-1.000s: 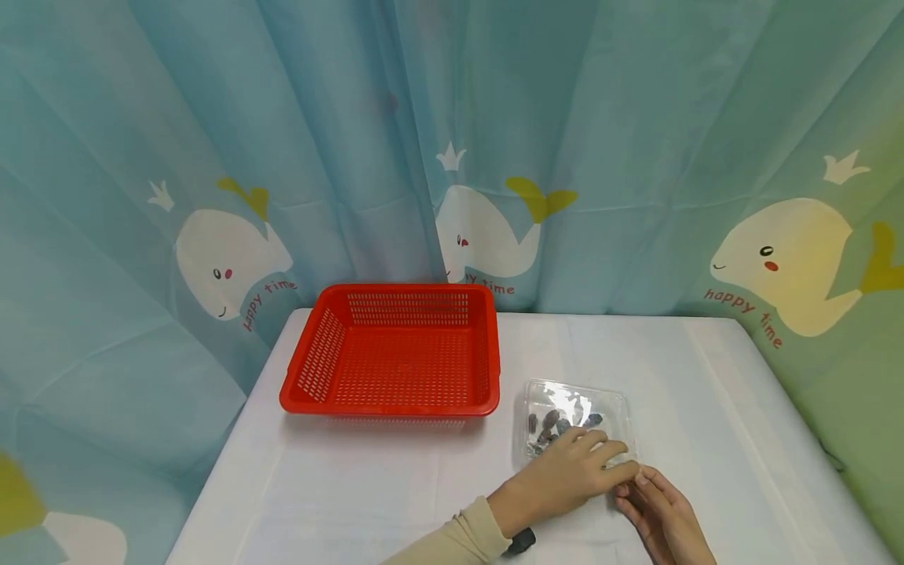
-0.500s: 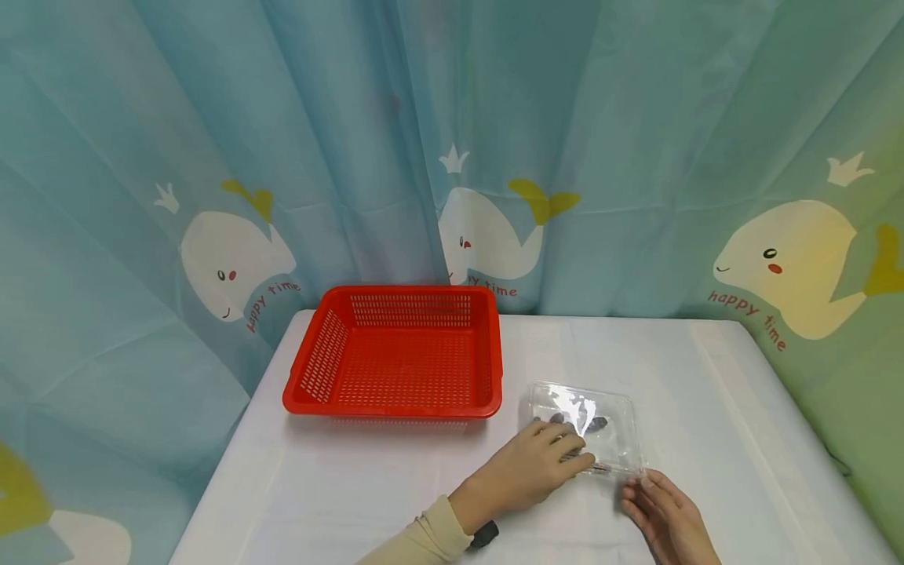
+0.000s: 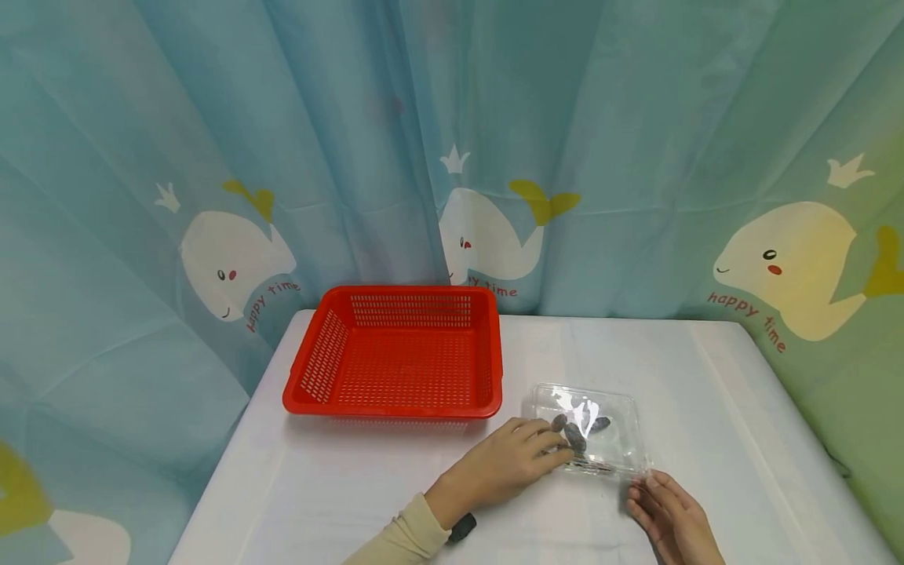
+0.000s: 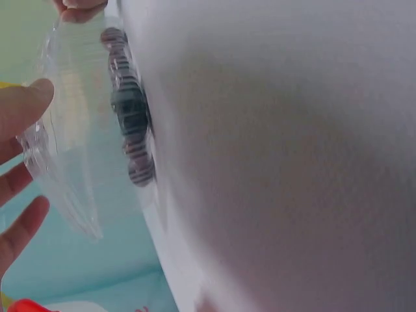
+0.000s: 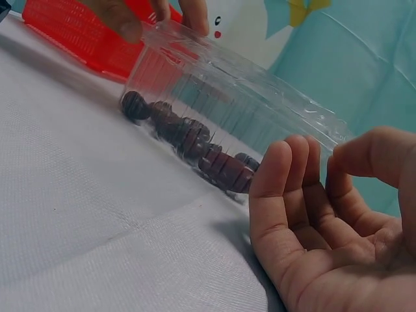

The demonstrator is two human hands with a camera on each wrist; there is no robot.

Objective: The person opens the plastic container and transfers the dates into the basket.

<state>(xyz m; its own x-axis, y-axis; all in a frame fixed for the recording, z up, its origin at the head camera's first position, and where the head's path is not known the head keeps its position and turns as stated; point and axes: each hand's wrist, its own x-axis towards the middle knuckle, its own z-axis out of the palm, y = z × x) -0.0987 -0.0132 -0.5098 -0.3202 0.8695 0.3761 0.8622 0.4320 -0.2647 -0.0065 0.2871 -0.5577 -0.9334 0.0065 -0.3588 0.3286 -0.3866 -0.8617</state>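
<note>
A clear plastic clamshell box (image 3: 616, 446) stands on the white table, with several dark, oval, grape-like fruits (image 5: 188, 133) along its bottom. My left hand (image 3: 503, 464) is at the box's near left corner. In the left wrist view its thumb and spread fingers (image 4: 23, 224) straddle the raised plastic rim. At the near right corner, my right hand (image 3: 671, 514) pinches the rim between thumb and forefinger, and its other fingers (image 5: 270, 175) curl beside the box wall. Glare on the lid partly hides the fruits from above.
Left of the box and farther back stands a red perforated plastic basket (image 3: 392, 410). A whale-print curtain (image 3: 636, 157) hangs behind the white-covered table (image 3: 353, 486). A small black object (image 3: 462, 527) shows by the left wrist.
My left hand has moved left along the box's front edge, from beside my right hand to the left corner. The box has shifted slightly right; my right hand stays at its corner.
</note>
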